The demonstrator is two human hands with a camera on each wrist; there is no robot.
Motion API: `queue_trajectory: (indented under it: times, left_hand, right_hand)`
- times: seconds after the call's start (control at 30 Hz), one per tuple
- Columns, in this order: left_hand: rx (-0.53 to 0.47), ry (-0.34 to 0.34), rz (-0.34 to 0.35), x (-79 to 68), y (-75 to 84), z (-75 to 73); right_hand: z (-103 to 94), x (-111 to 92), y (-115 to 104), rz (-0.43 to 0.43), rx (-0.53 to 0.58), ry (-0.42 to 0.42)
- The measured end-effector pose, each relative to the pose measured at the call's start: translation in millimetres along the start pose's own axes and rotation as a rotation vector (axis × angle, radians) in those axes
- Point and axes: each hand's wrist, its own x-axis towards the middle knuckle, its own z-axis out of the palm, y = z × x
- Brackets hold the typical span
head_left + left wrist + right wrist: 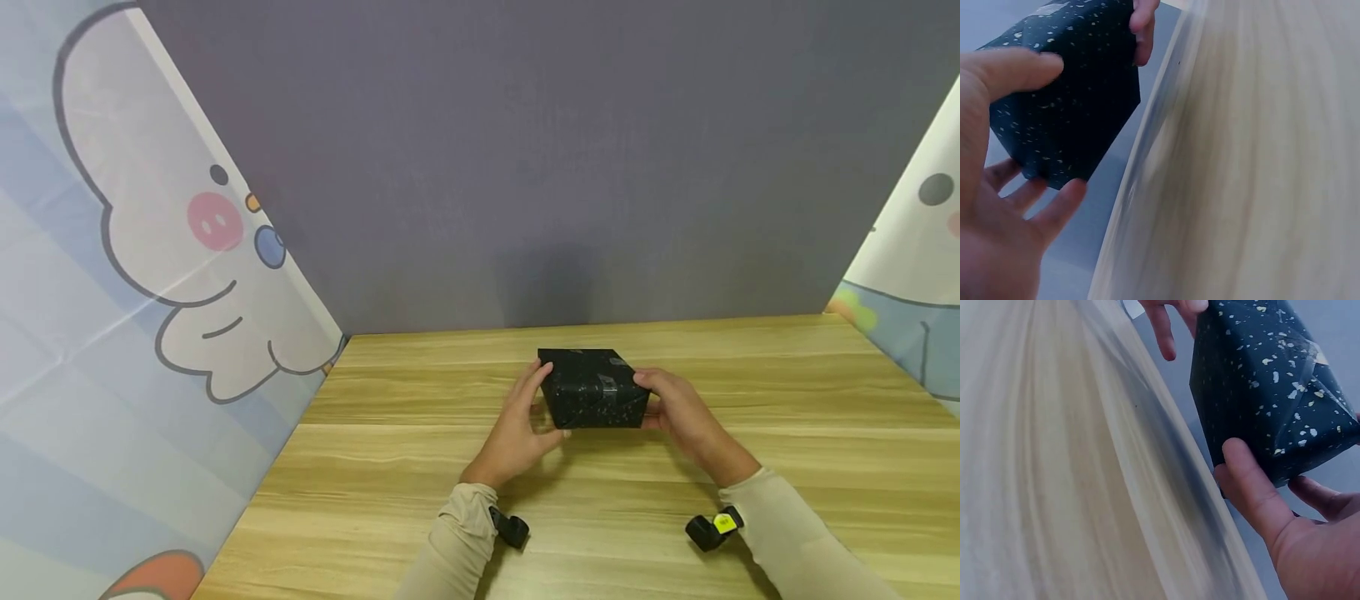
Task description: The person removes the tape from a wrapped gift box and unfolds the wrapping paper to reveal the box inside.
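A black box-shaped parcel (596, 390), wrapped in speckled paper, is held between both hands over the wooden table. Clear tape catches the light on its near side, and the right wrist view shows a creased, folded wrapping (1285, 381). My left hand (517, 433) grips the parcel's left end, fingers spread along that side and the thumb near the lower front corner. On the right end, my right hand (686, 421) holds it with the thumb at the upper edge and fingers lower down, partly hidden behind it.
The light wooden table (360, 500) meets a grey upright panel (525, 167) at the back. Cartoon-printed fabric (150, 333) hangs along the left, with more at the right. Black straps with small devices (512, 529) sit at both sleeved wrists.
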Motion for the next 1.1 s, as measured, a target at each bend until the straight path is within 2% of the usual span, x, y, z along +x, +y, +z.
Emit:
queue_trajectory:
  times: [0.13,0.2,0.43,0.77,1.1]
  left_hand:
    - [-0.056,-0.058,-0.092,-4.3,0.5,-1.8]
    - [-0.091,-0.061,-0.119,-6.4,-0.2,-2.1]
    - [-0.074,-0.055,-0.095,-6.8,-2.4,-1.5]
    - [-0.11,-0.068,-0.172,-3.5,2.0,-2.0]
    - [-0.092,-0.084,-0.182,-4.2,0.9,-0.5]
  right_hand:
    - [0.1,0.3,1.2,0.033,-0.084,-0.024]
    - [0.5,-0.1,2.2,0.041,-0.117,-0.028]
    - [3.5,-1.3,3.1,0.026,-0.178,-0.016]
    - [2.2,0.2,1.8,-0.03,-0.345,0.004]
    - [-0.9,1.9,5.1,-0.054,-0.375,-0.012]
